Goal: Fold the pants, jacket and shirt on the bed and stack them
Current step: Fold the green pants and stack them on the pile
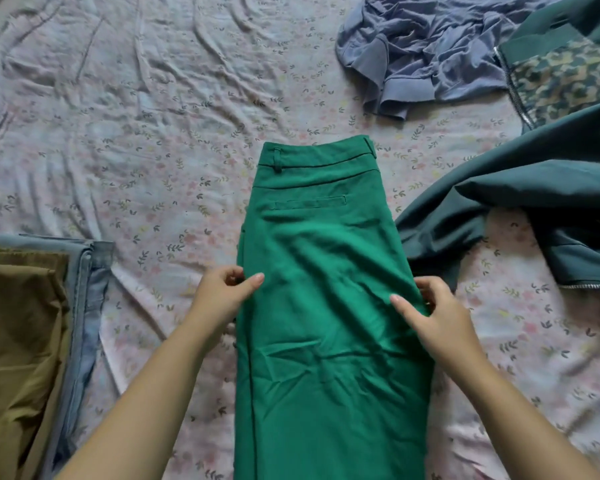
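Note:
Bright green pants lie lengthwise in the middle of the bed, folded leg on leg, waistband at the far end. My left hand pinches their left edge at about thigh height. My right hand pinches the right edge opposite it. A dark teal jacket with a camouflage lining and a metal zip sprawls unfolded at the right, its sleeve touching the pants. A crumpled lavender-blue shirt lies at the far right.
At the near left edge sits a pile of folded clothes: an olive-brown garment on top of a light blue denim one. The wrinkled pink floral sheet covers the bed.

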The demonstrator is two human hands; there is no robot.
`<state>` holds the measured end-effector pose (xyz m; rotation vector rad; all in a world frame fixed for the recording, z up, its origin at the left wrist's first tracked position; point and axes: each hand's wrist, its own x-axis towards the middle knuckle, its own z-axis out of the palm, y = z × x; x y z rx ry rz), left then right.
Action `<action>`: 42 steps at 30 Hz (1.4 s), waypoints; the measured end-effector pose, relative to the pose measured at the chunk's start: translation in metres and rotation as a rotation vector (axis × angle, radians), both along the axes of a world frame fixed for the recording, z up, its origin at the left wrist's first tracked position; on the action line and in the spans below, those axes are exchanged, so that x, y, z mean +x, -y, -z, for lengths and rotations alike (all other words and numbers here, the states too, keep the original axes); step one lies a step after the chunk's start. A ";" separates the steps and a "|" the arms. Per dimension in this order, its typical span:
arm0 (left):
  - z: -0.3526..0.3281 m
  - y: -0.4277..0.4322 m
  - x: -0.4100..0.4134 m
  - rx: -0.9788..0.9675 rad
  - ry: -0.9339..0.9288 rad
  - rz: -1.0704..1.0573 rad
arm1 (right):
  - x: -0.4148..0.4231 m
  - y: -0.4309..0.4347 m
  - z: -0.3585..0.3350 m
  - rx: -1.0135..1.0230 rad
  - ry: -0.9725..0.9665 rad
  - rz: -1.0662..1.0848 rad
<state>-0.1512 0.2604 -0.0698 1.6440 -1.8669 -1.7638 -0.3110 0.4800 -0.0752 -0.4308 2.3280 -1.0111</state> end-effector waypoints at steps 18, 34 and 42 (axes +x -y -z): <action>0.033 -0.075 0.080 -0.052 0.102 0.063 | 0.066 -0.061 0.011 -0.082 0.231 0.215; 0.032 -0.082 0.100 0.235 -0.102 -0.137 | 0.049 -0.045 0.025 -0.385 0.413 0.406; 0.039 -0.092 0.107 0.213 -0.061 -0.107 | 0.041 -0.028 0.019 -0.360 0.568 0.517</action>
